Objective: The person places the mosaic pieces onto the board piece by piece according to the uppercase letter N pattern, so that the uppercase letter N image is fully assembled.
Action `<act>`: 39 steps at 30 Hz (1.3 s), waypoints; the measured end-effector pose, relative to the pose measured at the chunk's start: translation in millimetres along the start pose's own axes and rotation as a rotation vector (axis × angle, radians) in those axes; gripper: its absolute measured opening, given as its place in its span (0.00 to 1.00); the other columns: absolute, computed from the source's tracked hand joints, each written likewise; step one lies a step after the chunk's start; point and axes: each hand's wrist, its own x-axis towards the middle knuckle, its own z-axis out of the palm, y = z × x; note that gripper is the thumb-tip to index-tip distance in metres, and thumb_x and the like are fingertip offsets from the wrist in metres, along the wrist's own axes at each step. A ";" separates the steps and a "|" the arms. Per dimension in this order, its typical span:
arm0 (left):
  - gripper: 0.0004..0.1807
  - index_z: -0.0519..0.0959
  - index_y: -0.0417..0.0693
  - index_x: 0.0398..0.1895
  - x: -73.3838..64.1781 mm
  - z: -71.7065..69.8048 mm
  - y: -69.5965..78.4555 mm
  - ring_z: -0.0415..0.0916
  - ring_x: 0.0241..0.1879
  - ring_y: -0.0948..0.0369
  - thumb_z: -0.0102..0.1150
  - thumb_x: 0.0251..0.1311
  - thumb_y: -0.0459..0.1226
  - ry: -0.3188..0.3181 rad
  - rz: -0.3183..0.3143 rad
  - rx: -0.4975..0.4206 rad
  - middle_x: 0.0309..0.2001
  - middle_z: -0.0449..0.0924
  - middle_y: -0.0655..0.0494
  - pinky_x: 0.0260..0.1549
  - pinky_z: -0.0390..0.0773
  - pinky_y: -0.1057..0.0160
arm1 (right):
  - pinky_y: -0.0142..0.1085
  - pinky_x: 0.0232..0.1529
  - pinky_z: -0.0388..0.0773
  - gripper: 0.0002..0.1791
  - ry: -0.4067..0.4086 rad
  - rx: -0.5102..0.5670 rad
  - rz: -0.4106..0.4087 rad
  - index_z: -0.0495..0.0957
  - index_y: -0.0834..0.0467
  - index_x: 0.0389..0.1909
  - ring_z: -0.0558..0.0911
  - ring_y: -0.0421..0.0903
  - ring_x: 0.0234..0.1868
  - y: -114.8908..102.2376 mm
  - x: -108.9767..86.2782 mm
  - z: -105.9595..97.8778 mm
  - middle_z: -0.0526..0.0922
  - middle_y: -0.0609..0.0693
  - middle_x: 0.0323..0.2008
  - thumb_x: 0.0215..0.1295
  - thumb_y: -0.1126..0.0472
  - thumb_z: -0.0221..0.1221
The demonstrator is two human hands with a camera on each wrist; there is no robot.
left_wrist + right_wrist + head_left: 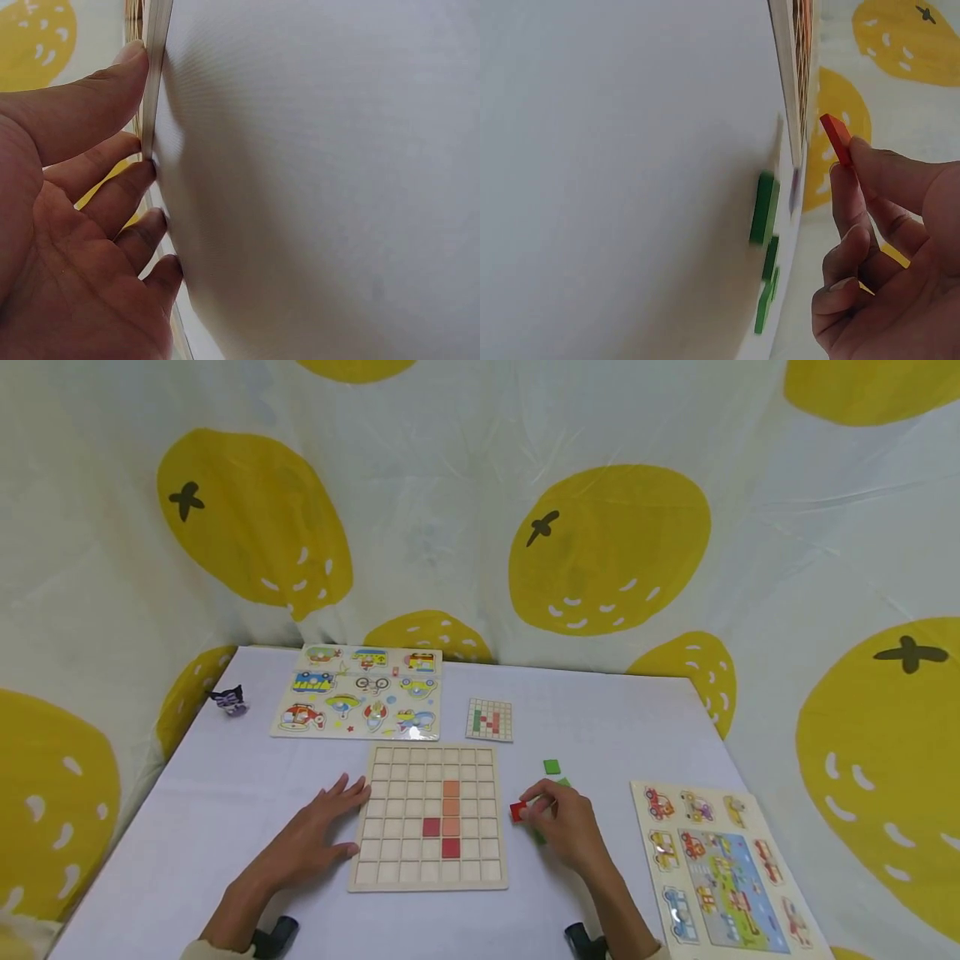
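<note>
A wooden grid board [397, 878] lies in the middle of the table, with three orange tiles [451, 807] in one column and two red tiles [431, 827] set in its cells. My left hand [307, 843] touches the board's left edge with spread, fairly straight fingers; the left wrist view shows thumb and fingertips at that edge. Between thumb and forefinger, my right hand [566, 822] pinches a red square tile [835, 138], held just right of the board. Below it in the right wrist view, several green tiles [763, 208] lie on the table.
Behind the board lies a small pattern card [490, 720] with coloured squares. A vehicle puzzle [360, 693] is at the back left, another picture puzzle [720, 868] at the right. A crumpled dark wrapper [229, 701] sits at the far left of the white table [600, 714].
</note>
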 end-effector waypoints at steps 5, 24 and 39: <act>0.48 0.67 0.49 0.81 -0.7 0.9 0.6 0.47 0.85 0.40 0.79 0.56 0.37 0.002 0.007 0.001 0.84 0.59 0.50 0.83 0.50 0.33 | 0.30 0.26 0.69 0.07 -0.011 -0.002 -0.028 0.87 0.46 0.38 0.72 0.43 0.30 -15.5 -1.2 14.8 0.81 0.43 0.26 0.63 0.61 0.74; 0.49 0.67 0.51 0.81 -0.4 1.8 0.1 0.48 0.86 0.41 0.80 0.55 0.37 0.004 0.005 -0.001 0.84 0.59 0.53 0.83 0.50 0.33 | 0.30 0.25 0.73 0.06 -0.139 0.042 -0.110 0.86 0.47 0.36 0.77 0.40 0.27 -60.9 0.0 65.6 0.83 0.40 0.25 0.63 0.57 0.75; 0.50 0.66 0.52 0.82 0.1 0.6 -1.0 0.47 0.86 0.42 0.80 0.54 0.36 0.001 0.008 0.006 0.84 0.58 0.54 0.83 0.49 0.33 | 0.31 0.23 0.74 0.06 -0.154 -0.022 -0.125 0.85 0.50 0.36 0.77 0.37 0.23 -90.3 7.8 87.8 0.80 0.39 0.20 0.64 0.58 0.74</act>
